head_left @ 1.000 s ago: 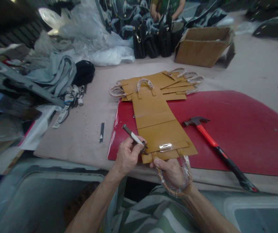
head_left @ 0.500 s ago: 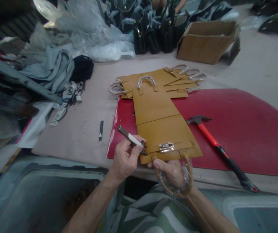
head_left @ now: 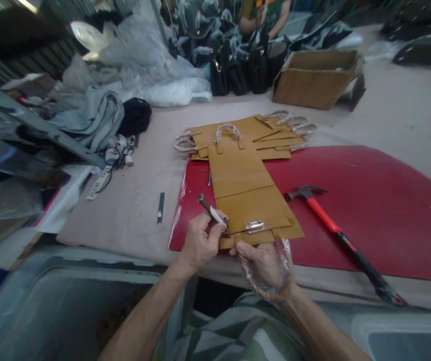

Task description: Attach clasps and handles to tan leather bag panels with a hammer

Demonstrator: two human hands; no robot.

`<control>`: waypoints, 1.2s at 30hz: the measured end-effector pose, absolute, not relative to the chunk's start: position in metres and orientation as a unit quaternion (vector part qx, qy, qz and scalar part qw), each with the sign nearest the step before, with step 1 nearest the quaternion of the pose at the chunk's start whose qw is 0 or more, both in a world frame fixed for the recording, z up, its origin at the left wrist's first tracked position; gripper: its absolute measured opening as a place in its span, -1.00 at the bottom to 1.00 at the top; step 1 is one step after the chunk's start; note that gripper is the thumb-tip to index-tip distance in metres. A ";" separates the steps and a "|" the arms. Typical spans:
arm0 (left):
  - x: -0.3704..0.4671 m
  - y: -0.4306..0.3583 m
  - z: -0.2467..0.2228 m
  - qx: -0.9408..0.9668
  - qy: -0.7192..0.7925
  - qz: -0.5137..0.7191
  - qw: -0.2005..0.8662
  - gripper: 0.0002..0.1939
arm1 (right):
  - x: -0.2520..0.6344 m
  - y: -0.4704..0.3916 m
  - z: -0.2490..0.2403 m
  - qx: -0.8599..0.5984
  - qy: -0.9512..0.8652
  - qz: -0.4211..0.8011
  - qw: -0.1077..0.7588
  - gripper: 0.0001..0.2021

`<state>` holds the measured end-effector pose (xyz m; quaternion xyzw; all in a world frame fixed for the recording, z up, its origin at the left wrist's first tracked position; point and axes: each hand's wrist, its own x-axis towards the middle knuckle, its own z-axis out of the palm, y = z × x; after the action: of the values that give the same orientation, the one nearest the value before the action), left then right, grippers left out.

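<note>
A tan leather bag panel (head_left: 243, 203) reaches from the stack to the table's near edge, with a metal clasp (head_left: 255, 226) by its near end. My left hand (head_left: 202, 239) is closed round a metal punch (head_left: 210, 208) with a white-wrapped middle. The punch leans, its lower end at the panel's near left corner; whether it pierces the leather I cannot tell. My right hand (head_left: 262, 260) grips the panel's near edge, thumb on top and fingers hidden beneath. Around it hangs a plastic-wrapped handle (head_left: 271, 292).
A claw hammer (head_left: 330, 220) lies on the red board (head_left: 366, 200), right of the panel. More tan panels (head_left: 275, 130) are stacked behind. A dark flat strip (head_left: 161, 207) lies left. Farther back are a cardboard box (head_left: 316, 80), black bags (head_left: 238, 67) and a co-worker (head_left: 266, 17).
The view has tilted up slightly, showing more of the co-worker. My left hand and the punch have shifted a little right, toward the panel's corner. My right hand keeps its grip.
</note>
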<state>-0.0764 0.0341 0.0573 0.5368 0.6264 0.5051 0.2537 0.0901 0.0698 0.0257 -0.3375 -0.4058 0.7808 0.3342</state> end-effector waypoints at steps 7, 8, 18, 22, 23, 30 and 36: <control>-0.074 0.039 0.035 0.580 0.635 0.477 0.184 -0.84 | 0.088 0.070 0.015 -0.383 -0.263 0.836 0.292 -0.68; -0.073 0.039 0.031 0.587 0.634 0.473 0.171 -0.84 | 0.091 0.068 0.014 -0.380 -0.250 0.842 0.290 -0.66; -0.063 0.036 0.008 0.641 0.597 0.474 0.089 -0.85 | 0.111 0.029 0.017 -0.365 -0.066 0.869 0.328 -0.64; -0.059 0.033 0.003 0.659 0.588 0.462 0.080 -0.82 | 0.123 0.020 0.023 -0.406 -0.073 0.859 0.302 -0.64; -0.059 0.032 0.003 0.660 0.587 0.462 0.080 -0.81 | 0.131 0.019 0.025 -0.429 -0.082 0.854 0.283 -0.64; -0.056 0.031 -0.004 0.632 0.579 0.505 0.099 -0.84 | 0.233 0.058 0.047 -0.538 -0.455 0.703 0.101 -0.57; -0.049 0.032 0.002 0.612 0.601 0.489 0.158 -0.80 | 0.272 0.146 0.041 -0.588 -0.792 0.091 0.135 -0.53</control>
<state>-0.0487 0.0321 0.0024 0.6117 0.6014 0.4889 0.1584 0.2716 0.1460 0.0412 -0.5881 -0.7923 0.0909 0.1347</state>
